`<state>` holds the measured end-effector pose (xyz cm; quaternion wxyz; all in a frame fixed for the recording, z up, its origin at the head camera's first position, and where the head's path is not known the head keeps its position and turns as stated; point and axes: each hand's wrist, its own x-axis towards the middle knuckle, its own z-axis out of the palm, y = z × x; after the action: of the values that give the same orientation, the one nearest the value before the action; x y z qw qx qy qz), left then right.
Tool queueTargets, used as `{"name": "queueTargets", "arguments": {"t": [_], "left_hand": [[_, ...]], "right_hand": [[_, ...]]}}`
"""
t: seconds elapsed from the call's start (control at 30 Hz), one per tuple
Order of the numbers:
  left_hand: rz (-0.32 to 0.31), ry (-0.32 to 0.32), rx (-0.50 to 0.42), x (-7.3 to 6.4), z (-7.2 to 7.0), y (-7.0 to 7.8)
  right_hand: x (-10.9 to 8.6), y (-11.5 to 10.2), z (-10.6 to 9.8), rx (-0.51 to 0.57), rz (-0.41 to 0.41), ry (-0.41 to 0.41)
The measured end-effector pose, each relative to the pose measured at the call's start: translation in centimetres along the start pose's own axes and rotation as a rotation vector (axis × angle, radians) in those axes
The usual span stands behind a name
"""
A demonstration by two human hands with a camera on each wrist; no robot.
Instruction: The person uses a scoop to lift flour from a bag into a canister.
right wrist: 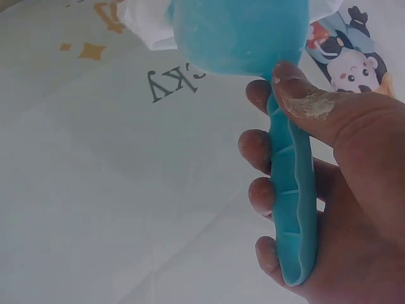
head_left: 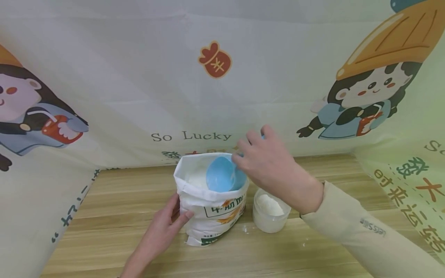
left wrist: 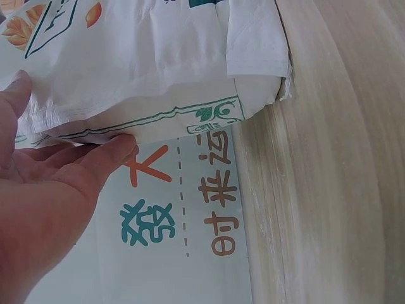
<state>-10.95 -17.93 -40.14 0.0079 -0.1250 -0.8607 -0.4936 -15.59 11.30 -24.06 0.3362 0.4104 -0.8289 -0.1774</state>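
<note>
My right hand (head_left: 274,166) grips the handle of a light blue plastic scoop (head_left: 219,175), its bowl tilted within the mouth of a white flour bag (head_left: 194,199). In the right wrist view the fingers wrap the ribbed handle, and pale powder coats the thumb (right wrist: 310,104). White flour (head_left: 196,177) shows inside the bag beside the scoop. At the bag's left side, my left hand (head_left: 161,227) holds it between the thumb in front and the fingers on its side. Right of the bag stands a clear round tub (head_left: 269,224) with a mound of flour (head_left: 269,204).
The bag and tub stand on a wood-grain table (head_left: 114,216). A printed cloth (head_left: 139,77) rises close behind them and along both sides. Small spills of flour (head_left: 245,228) lie on the tabletop near the tub.
</note>
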Motion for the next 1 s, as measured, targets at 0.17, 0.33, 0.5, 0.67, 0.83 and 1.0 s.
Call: {"name": "queueTargets", "arguments": {"t": [0.17,0.33,0.5,0.67,0.83,1.0], "left_hand": [[0.01,0.004,0.018,0.1,0.1,0.2],[0.028,0.032,0.069,0.1,0.3,0.3],[0.035,0.06,0.101,0.1,0.6,0.3],[0.034,0.083,0.136,0.1,0.9,0.5],[0.037,0.086,0.127,-0.2,1.0,0.5],[0.057,0.08,0.122,-0.2,1.1,0.4]], "right_hand": [[0.3,-0.6,0.3,-0.009,0.001,-0.038],[0.5,-1.0,0.8,0.023,-0.005,-0.093],[0.5,-1.0,1.6,0.093,0.009,-0.123],[0.2,-1.0,2.4,0.151,0.051,-0.169],[-0.1,-1.5,3.2,0.196,0.071,-0.163],[-0.6,-2.0,3.8,0.226,0.09,-0.165]]}}
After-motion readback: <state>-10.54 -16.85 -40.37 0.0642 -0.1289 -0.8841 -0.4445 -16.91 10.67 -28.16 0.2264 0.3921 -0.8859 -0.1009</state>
